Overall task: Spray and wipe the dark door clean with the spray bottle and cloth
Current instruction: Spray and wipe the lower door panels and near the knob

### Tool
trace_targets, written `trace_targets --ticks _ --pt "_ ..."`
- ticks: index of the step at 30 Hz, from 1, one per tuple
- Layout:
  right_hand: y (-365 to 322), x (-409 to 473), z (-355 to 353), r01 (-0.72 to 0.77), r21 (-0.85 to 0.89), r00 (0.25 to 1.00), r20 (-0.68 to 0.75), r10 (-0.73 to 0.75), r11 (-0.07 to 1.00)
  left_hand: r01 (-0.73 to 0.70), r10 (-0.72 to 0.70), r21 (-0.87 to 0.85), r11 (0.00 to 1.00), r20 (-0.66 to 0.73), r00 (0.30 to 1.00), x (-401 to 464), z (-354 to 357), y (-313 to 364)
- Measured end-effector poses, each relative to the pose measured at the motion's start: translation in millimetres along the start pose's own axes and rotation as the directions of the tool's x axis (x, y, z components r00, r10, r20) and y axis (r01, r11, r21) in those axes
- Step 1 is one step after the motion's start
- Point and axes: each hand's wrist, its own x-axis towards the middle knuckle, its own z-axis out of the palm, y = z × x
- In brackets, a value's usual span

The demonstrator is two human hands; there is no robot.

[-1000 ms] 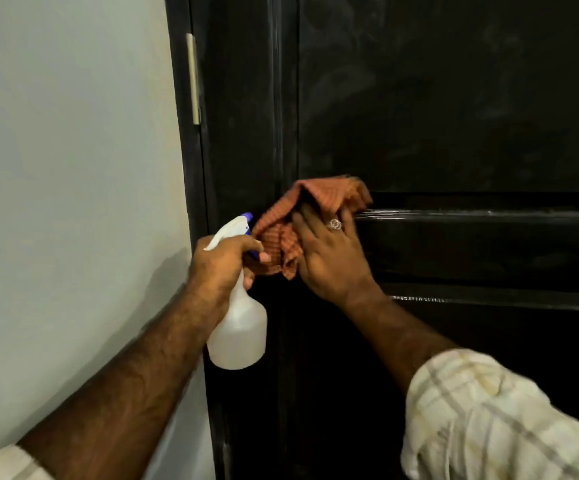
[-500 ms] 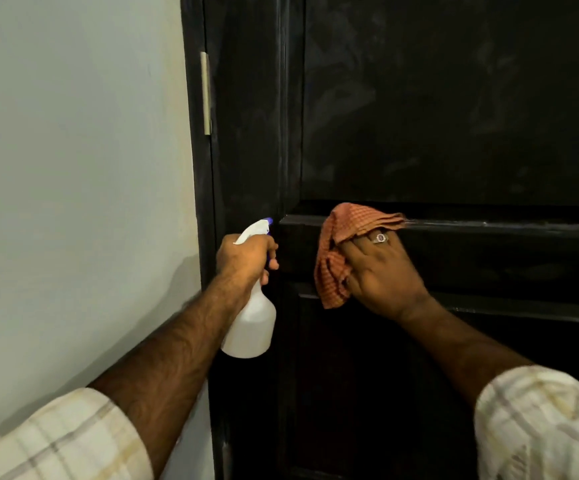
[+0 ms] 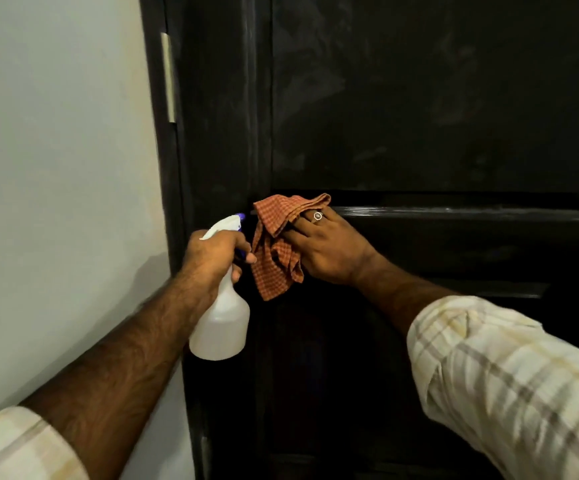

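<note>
While your left hand (image 3: 213, 252) grips the white plastic spray bottle (image 3: 220, 320), press your right hand's (image 3: 329, 249) flat fingers on the orange checked cloth (image 3: 276, 251) and rub toward 3 o'clock along the dark wooden door's (image 3: 419, 98) ledge.

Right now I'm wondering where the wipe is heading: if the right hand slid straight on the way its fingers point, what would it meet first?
The right hand points up-left, pressing the cloth on the door. Going on, it would probably meet the raised vertical moulding beside the panel first, though depth is unclear.
</note>
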Motion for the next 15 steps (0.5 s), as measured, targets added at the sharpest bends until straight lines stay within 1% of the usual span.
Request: trace_targets --ticks 3,5,7,8,11,12,15 --pt "11.9 -41.9 -7.2 -0.153 0.02 0.988 -0.025 0.154 0.988 0.028 -0.026 -0.013 1.0 0.097 0.995 -9.2 31.1 1.0" --pt "24.2 -69.1 -10.8 -0.256 0.022 0.967 0.005 0.256 0.966 0.044 -0.042 -0.009 0.999 0.166 0.985 -14.2 56.3 2.1" --pt "38.9 -91.4 -15.0 -0.317 0.017 0.948 0.024 0.316 0.948 0.04 -0.04 0.005 0.999 0.213 0.976 -20.5 79.2 3.9" --pt "48.8 -107.9 -17.4 -0.347 0.008 0.938 0.015 0.347 0.938 0.037 -0.04 0.017 0.999 0.241 0.97 -25.5 95.6 4.0" --pt "79.5 -160.0 -22.6 -0.458 -0.01 0.886 -0.087 0.455 0.889 0.059 -0.074 0.058 0.997 0.315 0.946 -35.8 141.2 0.3" --pt "86.0 -170.2 -24.2 -0.483 -0.008 0.87 -0.114 0.479 0.876 0.059 -0.078 0.067 0.996 0.327 0.942 -37.1 146.6 1.2" --pt "121.3 -225.3 -29.5 -0.582 -0.019 0.807 -0.135 0.575 0.813 0.059 -0.08 0.068 0.996 0.38 0.922 -49.1 191.9 -1.1"
